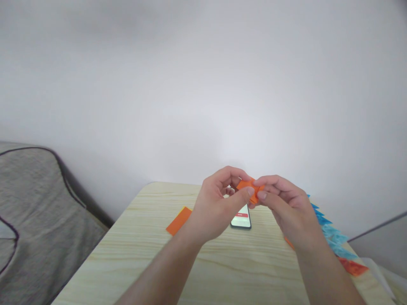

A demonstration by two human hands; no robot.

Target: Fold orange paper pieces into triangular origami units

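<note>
A small folded piece of orange paper (246,184) is held up above the table between my two hands. My left hand (219,203) pinches its left side, thumb across the front. At its right edge, my right hand (289,205) grips it between thumb and fingers. The fingertips cover part of the folds. Below and behind the hands lies a phone (241,222) with its screen lit, its upper part hidden. An orange paper sheet (179,221) with a yellow edge rests on the table left of my left wrist.
Along the right side of the wooden table (248,271) stand several blue folded paper pieces (333,235), with a red-orange folded piece (352,267) nearest me. Another orange bit (289,242) shows beside my right wrist. A white wall rises behind; grey fabric (41,220) is at left.
</note>
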